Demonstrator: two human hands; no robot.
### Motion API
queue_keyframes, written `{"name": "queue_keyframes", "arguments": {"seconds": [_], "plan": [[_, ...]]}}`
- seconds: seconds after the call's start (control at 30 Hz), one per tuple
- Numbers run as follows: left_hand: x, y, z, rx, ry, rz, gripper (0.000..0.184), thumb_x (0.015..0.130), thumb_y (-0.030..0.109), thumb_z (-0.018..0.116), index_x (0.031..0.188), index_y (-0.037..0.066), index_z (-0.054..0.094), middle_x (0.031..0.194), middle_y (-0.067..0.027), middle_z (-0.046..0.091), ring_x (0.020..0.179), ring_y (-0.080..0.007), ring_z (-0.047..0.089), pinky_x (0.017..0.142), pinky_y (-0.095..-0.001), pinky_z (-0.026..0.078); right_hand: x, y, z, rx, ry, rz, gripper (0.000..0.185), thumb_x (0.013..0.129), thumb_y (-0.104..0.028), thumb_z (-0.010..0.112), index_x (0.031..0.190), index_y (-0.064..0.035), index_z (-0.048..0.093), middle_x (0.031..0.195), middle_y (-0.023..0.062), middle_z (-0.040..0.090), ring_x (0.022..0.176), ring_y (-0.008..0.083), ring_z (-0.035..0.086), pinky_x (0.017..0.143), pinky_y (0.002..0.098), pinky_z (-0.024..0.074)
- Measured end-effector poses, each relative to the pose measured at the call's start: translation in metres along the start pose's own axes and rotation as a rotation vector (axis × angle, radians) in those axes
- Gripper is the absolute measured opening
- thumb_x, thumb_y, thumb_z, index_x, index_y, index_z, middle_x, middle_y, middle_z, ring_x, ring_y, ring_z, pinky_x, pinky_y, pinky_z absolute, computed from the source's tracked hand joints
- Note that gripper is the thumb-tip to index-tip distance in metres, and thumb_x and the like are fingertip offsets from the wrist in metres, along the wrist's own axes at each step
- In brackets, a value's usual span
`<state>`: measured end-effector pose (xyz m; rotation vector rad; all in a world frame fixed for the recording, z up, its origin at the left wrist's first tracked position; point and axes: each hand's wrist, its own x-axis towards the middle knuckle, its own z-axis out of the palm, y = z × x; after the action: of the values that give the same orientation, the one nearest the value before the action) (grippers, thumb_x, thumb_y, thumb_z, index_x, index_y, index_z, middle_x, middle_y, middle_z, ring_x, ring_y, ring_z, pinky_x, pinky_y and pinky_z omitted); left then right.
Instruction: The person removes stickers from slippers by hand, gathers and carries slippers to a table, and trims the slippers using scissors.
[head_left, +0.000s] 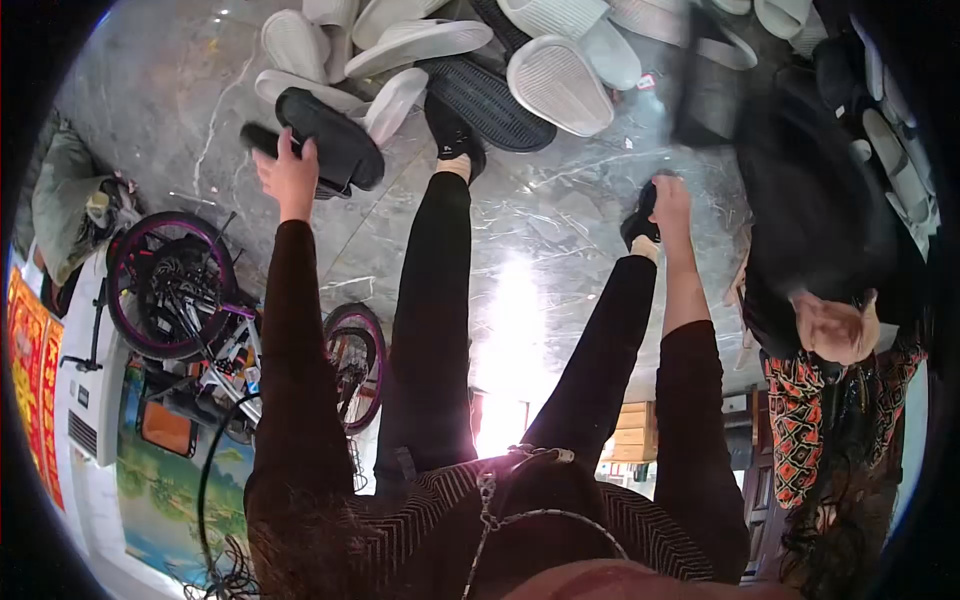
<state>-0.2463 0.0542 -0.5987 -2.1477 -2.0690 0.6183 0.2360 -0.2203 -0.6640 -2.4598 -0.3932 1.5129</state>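
Two black slides (pixel 345 145), beside white slides (pixel 420 42) on the floor (pixel 560 210), are gripped at one edge by the left hand (pixel 287 180), where a firm pinch should keep them paired; whether the right hand's (pixel 672 205) fingers hold anything, I cannot tell.

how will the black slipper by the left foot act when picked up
The black slipper probably won't flop, since it holds its flat shape. Its grooved surface likely gives grip, and being long and broad, it seems unlikely to roll.
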Motion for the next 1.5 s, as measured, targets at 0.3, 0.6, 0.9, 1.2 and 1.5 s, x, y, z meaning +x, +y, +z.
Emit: {"name": "queue_keyframes", "arguments": {"seconds": [0.3,0.6,0.9,1.2,1.5], "plan": [[0.042,0.225,-0.028,-1.173,-0.352,0.328,0.046,0.076,0.034,0.062,0.106,0.0,0.055,0.11,-0.0215,0.053,0.103,-0.0346,0.049,0.086,-0.0405,0.04,-0.039,0.017,-0.004,0.047,-0.265,0.255,0.03,0.086,-0.028,0.044,0.09,-0.0018,0.058,0.072,0.004,0.054,0.057,0.0131,0.051,0.047,0.0266,0.0429],[0.063,0.285,-0.022,-1.027,-0.42,0.279,0.062,0.073,0.045,0.061,0.116,0.001,0.05,0.113,-0.0205,0.053,0.103,-0.0348,0.05,0.088,-0.0394,0.039,-0.032,0.019,-0.007,0.362,-0.075,0.226,0.019,0.084,-0.009,0.043,0.093,-0.0012,0.057,0.075,0.0042,0.057,0.067,0.0151,0.055,0.056,0.0305,0.0469],[0.022,0.26,-0.018,-0.734,-0.079,0.362,0.037,0.073,0.024,0.06,0.104,0.004,0.055,0.103,-0.0181,0.054,0.097,-0.0363,0.05,0.084,-0.0427,0.041,-0.035,0.042,-0.006,-0.119,0.24,-0.494,0.019,0.076,-0.002,0.046,0.09,-0.0026,0.059,0.082,0.0129,0.062,0.084,0.0273,0.058,0.08,0.0346,0.043],[-0.042,0.141,-0.1,-0.763,-0.769,0.461,0.026,0.079,0.022,0.052,0.095,0.001,0.057,0.091,-0.0199,0.059,0.088,-0.0354,0.055,0.076,-0.0409,0.044,-0.109,-0.027,-0.075,-0.309,0.064,-0.247,0.021,0.078,-0.018,0.053,0.086,-0.0018,0.065,0.082,0.0157,0.063,0.082,0.0314,0.059,0.076,0.037,0.0443],[0.005,-0.04,-0.23,-0.688,-0.584,0.495,0.023,0.081,0.023,0.045,0.082,0.003,0.056,0.077,-0.0202,0.059,0.075,-0.0385,0.057,0.062,-0.0453,0.044,-0.175,-0.037,-0.135,-0.596,0.101,-0.297,0.025,0.078,-0.019,0.051,0.1,-0.0081,0.06,0.09,0.0154,0.061,0.083,0.0334,0.057,0.073,0.0421,0.0445]]}}
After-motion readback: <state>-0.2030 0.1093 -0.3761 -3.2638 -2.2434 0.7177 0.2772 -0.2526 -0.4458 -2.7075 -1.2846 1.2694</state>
